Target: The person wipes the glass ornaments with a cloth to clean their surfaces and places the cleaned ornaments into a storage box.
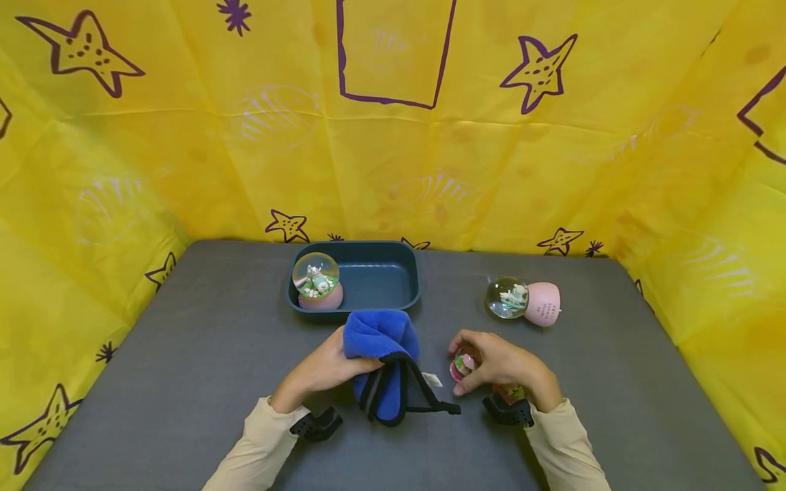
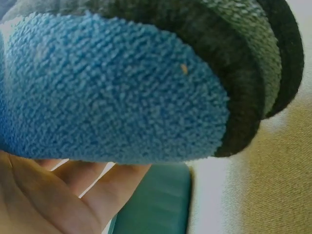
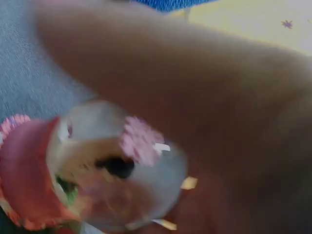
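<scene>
My left hand [image 1: 322, 368] grips a bunched blue towel [image 1: 381, 334] with black edging and a white tag, its thumb across the near side. The towel's fuzzy blue face [image 2: 112, 92] fills much of the left wrist view, fingers behind it. To the right, my right hand [image 1: 500, 361] curls thumb and fingers round a small snow globe [image 1: 464, 365] with a pink figure inside. In the right wrist view the globe [image 3: 112, 170] lies sideways, its reddish-pink base to the left, under a blurred thumb. A red and green object [image 1: 511, 391] is partly hidden beneath the right wrist.
A dark teal tray [image 1: 383, 276] sits at the back of the grey table [image 1: 184, 354], with a pink-based snow globe [image 1: 317, 279] standing in its left end. Another pink-based snow globe [image 1: 540, 304] lies on its side at the back right. Yellow patterned cloth [image 1: 368, 157] walls the table.
</scene>
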`<move>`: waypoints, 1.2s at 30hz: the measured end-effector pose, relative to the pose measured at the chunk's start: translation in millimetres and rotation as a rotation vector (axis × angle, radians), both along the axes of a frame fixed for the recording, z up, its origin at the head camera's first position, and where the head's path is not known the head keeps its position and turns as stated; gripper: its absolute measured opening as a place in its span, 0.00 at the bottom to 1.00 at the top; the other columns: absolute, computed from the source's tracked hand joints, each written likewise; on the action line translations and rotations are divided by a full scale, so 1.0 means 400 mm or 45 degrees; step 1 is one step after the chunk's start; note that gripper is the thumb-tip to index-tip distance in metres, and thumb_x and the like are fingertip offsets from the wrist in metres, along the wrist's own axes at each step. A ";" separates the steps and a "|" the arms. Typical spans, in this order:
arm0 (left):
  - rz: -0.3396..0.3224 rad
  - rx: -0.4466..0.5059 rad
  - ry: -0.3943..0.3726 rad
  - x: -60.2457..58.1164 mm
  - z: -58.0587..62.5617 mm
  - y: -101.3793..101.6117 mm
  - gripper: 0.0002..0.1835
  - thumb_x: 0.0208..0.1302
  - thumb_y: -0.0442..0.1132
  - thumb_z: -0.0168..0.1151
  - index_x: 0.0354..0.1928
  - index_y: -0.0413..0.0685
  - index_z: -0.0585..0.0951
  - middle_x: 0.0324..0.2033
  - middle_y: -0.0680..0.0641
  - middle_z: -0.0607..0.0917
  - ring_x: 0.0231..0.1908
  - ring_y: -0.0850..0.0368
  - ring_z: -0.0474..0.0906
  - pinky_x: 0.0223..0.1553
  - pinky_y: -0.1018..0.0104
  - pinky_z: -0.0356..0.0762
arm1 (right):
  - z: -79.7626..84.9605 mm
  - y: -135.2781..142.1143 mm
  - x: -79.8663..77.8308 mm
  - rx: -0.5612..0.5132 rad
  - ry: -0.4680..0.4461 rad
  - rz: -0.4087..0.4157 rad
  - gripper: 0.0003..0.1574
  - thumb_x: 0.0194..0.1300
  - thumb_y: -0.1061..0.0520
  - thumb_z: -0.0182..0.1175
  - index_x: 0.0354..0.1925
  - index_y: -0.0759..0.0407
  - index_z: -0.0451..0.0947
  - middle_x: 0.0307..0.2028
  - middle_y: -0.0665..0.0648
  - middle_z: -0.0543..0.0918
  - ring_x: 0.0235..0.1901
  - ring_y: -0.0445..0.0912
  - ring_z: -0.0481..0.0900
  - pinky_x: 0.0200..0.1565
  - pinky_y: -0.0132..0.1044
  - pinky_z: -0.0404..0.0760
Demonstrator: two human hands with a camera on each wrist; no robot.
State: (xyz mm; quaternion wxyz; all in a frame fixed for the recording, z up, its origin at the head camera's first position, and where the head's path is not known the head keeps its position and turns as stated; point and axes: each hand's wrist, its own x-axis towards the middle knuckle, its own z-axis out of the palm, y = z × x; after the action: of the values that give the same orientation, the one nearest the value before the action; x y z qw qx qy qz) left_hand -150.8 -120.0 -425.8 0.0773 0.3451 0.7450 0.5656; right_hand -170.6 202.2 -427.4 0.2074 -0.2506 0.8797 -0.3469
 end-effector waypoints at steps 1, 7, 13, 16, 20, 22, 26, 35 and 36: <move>-0.002 0.016 0.012 -0.002 -0.001 -0.003 0.14 0.62 0.32 0.66 0.50 0.41 0.80 0.44 0.42 0.84 0.43 0.64 0.78 0.52 0.68 0.76 | 0.002 0.002 0.001 0.032 -0.003 0.001 0.32 0.44 0.53 0.81 0.46 0.58 0.76 0.38 0.52 0.82 0.37 0.43 0.77 0.40 0.32 0.77; -0.027 0.106 0.087 -0.010 -0.001 -0.015 0.13 0.63 0.29 0.64 0.50 0.40 0.79 0.47 0.42 0.83 0.46 0.63 0.77 0.55 0.67 0.75 | 0.002 0.005 -0.002 0.067 0.096 -0.013 0.27 0.45 0.62 0.77 0.45 0.58 0.79 0.37 0.52 0.83 0.35 0.42 0.75 0.37 0.30 0.76; 0.003 0.119 0.112 -0.008 0.012 -0.025 0.14 0.62 0.30 0.65 0.49 0.41 0.79 0.46 0.45 0.83 0.44 0.63 0.78 0.52 0.67 0.76 | 0.001 -0.007 -0.001 -0.080 0.226 -0.031 0.27 0.53 0.64 0.70 0.52 0.65 0.77 0.44 0.59 0.85 0.38 0.43 0.79 0.39 0.33 0.80; 0.005 0.119 0.123 -0.008 0.014 -0.029 0.14 0.61 0.29 0.64 0.49 0.42 0.79 0.45 0.47 0.83 0.43 0.62 0.78 0.50 0.67 0.76 | 0.005 -0.021 0.004 -0.135 0.259 -0.048 0.30 0.51 0.65 0.70 0.53 0.65 0.74 0.47 0.61 0.84 0.41 0.45 0.80 0.40 0.36 0.82; -0.001 0.119 0.117 -0.007 0.018 -0.032 0.15 0.60 0.28 0.64 0.49 0.43 0.79 0.43 0.50 0.82 0.41 0.61 0.77 0.49 0.67 0.77 | 0.012 -0.039 0.012 -0.195 0.293 -0.086 0.29 0.50 0.65 0.72 0.50 0.62 0.70 0.43 0.59 0.84 0.39 0.44 0.81 0.39 0.36 0.82; -0.003 0.117 0.109 -0.006 0.021 -0.033 0.15 0.60 0.28 0.64 0.49 0.42 0.79 0.43 0.51 0.81 0.41 0.61 0.77 0.48 0.66 0.77 | 0.016 -0.047 0.016 -0.233 0.321 -0.102 0.29 0.49 0.66 0.73 0.48 0.60 0.70 0.43 0.58 0.85 0.39 0.44 0.83 0.40 0.37 0.83; 0.024 0.099 0.082 -0.004 0.028 -0.035 0.15 0.60 0.28 0.65 0.49 0.41 0.79 0.43 0.52 0.81 0.41 0.63 0.77 0.49 0.67 0.77 | 0.023 -0.059 0.023 -0.302 0.406 -0.117 0.30 0.47 0.68 0.73 0.47 0.60 0.71 0.42 0.57 0.86 0.39 0.43 0.84 0.41 0.36 0.83; 0.069 0.052 0.095 -0.003 0.030 -0.041 0.14 0.60 0.31 0.67 0.48 0.40 0.79 0.41 0.49 0.81 0.40 0.62 0.77 0.48 0.67 0.77 | 0.036 -0.072 0.032 -0.383 0.607 -0.136 0.32 0.47 0.66 0.77 0.49 0.60 0.73 0.42 0.57 0.88 0.39 0.45 0.85 0.44 0.37 0.85; 0.070 0.053 0.096 -0.003 0.031 -0.041 0.14 0.60 0.31 0.67 0.48 0.40 0.79 0.40 0.49 0.81 0.40 0.62 0.76 0.47 0.67 0.77 | 0.037 -0.073 0.032 -0.388 0.606 -0.146 0.32 0.46 0.65 0.77 0.48 0.60 0.73 0.42 0.57 0.88 0.39 0.45 0.85 0.45 0.38 0.85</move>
State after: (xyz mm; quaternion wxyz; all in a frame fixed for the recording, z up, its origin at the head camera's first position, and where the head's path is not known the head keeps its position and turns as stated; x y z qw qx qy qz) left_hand -152.1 -136.3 -413.4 0.0265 0.3470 0.7447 0.5695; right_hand -157.7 173.0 -412.7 -0.0651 -0.3030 0.8541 -0.4177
